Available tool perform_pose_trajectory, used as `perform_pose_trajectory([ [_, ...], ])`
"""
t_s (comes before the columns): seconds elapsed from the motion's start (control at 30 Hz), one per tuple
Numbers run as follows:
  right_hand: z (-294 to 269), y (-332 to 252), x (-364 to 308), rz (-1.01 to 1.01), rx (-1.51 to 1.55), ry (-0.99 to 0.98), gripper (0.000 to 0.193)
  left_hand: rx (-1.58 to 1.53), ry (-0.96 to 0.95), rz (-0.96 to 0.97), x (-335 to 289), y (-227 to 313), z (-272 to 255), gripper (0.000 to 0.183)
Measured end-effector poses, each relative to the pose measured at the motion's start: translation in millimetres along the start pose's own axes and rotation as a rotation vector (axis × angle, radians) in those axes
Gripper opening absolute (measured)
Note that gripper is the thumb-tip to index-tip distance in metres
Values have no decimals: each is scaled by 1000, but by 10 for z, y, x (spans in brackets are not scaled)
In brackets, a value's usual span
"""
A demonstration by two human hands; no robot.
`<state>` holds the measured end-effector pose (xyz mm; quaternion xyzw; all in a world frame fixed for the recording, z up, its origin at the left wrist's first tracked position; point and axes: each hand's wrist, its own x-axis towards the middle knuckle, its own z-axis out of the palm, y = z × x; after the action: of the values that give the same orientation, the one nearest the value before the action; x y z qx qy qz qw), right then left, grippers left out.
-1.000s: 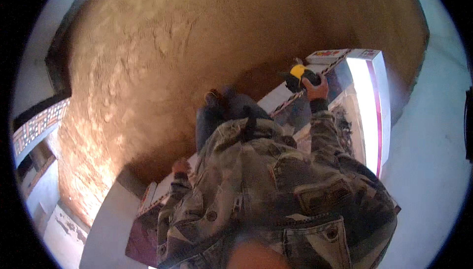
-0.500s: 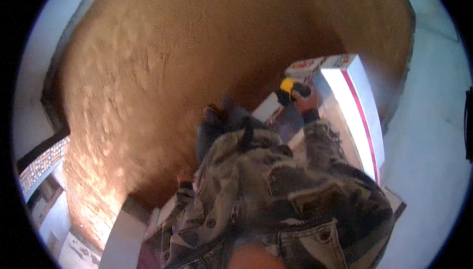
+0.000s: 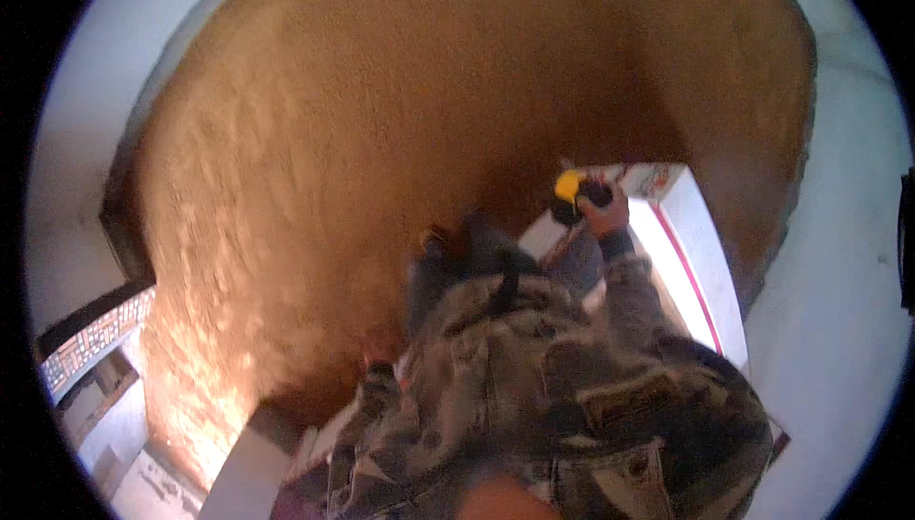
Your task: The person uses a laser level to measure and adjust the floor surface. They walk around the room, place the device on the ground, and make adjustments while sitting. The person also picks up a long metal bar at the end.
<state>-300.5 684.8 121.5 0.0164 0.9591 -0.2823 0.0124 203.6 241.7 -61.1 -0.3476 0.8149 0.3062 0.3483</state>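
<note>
My right hand (image 3: 607, 212) is closed around a yellow-and-black hand-held tool (image 3: 570, 186); blur hides its exact kind. The hand is held out to my right, over the near side of a long white box-shaped thing with a red stripe (image 3: 710, 244). My left hand (image 3: 377, 352) is low at my left side, close to my camouflage jacket (image 3: 477, 367). Its fingers are smeared and dim, and I see nothing that it clearly holds.
Rough brown earthen ground (image 3: 381, 91) spreads ahead, bounded by a pale wall (image 3: 853, 234) on the right and another on the left. A pale block (image 3: 233, 472) stands at the lower left. A patterned panel (image 3: 100, 334) lies at the far left.
The whole view has shifted, so my body and hands appear lower and farther right. The far end of the white box also sits lower. My right hand still grips the tool.
</note>
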Motion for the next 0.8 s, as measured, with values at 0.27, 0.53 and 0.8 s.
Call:
perform_pose_trajectory([
  [0.27,-421,244,683,33,62,39,73,-989,-195,-446,645,786,-666,44],
  [0.53,-473,407,1588,20,0,53,68,176,-17,61,351,1083,-30,30],
  [0.8,-743,1073,1885,96,-12,179,72,-228,69,-118,532,1765,50,33],
])
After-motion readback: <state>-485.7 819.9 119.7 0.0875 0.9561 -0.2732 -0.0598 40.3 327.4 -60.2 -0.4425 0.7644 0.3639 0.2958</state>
